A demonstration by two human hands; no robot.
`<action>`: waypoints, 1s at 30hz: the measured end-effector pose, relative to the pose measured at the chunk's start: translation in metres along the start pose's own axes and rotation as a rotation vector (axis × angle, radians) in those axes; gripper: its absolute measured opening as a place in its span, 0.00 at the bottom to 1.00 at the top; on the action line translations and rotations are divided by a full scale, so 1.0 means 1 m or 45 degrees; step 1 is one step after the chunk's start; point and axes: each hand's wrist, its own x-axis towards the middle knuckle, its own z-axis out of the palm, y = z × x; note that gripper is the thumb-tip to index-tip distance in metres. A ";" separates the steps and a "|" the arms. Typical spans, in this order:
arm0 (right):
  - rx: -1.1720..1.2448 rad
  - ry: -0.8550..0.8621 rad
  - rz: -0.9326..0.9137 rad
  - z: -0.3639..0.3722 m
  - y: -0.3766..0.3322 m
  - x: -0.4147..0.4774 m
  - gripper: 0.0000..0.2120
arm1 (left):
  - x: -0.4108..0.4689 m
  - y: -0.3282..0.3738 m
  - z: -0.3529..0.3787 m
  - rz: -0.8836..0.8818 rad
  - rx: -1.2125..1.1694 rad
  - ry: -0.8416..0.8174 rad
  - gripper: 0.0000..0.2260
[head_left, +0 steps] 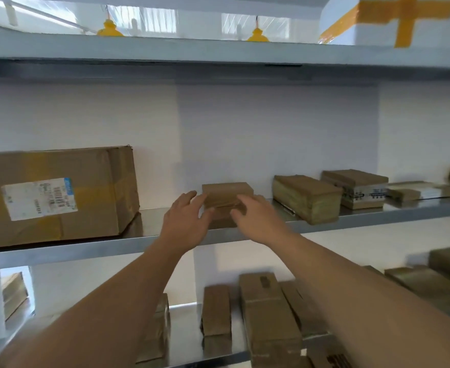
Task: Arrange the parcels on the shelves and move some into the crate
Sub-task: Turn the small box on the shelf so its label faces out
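A small brown parcel (pixel 228 192) sits mid-way along the middle shelf (pixel 128 244), seemingly on top of a second small brown parcel (pixel 222 221). My left hand (pixel 186 221) holds its left side, thumb on the front face and fingers beside the left end. On the right front corner, my right hand (pixel 255 219) has its fingers laid over the box. Both forearms reach up from the bottom of the view. No crate is in view.
A large taped carton with a white label (pixel 56 195) fills the middle shelf's left. Several brown parcels (pixel 307 197) lie to the right. The lower shelf (pixel 184 309) holds several upright parcels (pixel 269 314). A white taped box (pixel 404 19) stands on the top shelf.
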 end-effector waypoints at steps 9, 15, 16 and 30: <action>0.149 0.073 0.135 0.000 0.013 0.047 0.28 | 0.047 -0.004 0.023 -0.005 -0.062 -0.091 0.22; 0.293 0.085 0.192 0.009 0.014 0.072 0.29 | 0.066 -0.010 0.034 -0.072 -0.267 -0.116 0.21; 0.314 0.088 0.203 0.010 0.014 0.075 0.29 | 0.068 -0.010 0.035 -0.073 -0.294 -0.120 0.21; 0.486 0.065 0.208 0.015 0.022 0.106 0.21 | 0.087 0.004 0.035 -0.353 -0.522 -0.052 0.21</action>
